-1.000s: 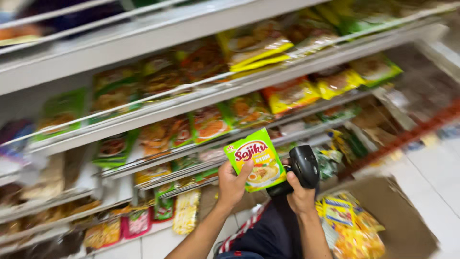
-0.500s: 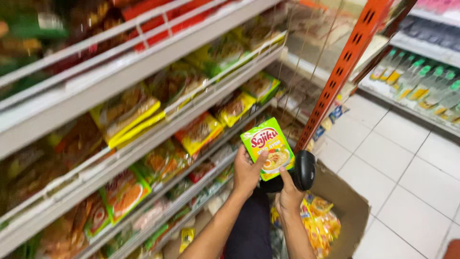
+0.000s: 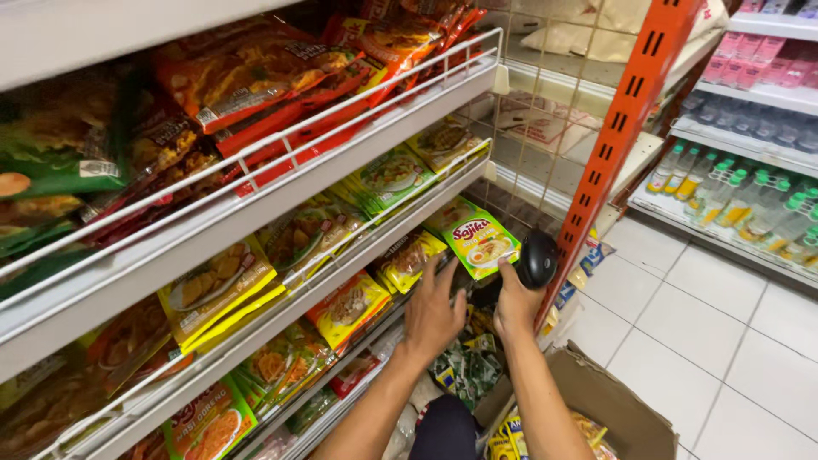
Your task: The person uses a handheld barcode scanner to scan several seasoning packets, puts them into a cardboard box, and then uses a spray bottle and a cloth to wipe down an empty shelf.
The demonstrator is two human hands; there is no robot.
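Left hand (image 3: 432,313) clamped on green sachet (image 3: 481,244), right hand (image 3: 516,302) on black scanner (image 3: 538,259); lower shelf (image 3: 358,336) packets half hidden behind forearms.

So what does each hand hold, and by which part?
The left hand holds the green packet by its lower left corner. The right hand holds the black scanner from below.
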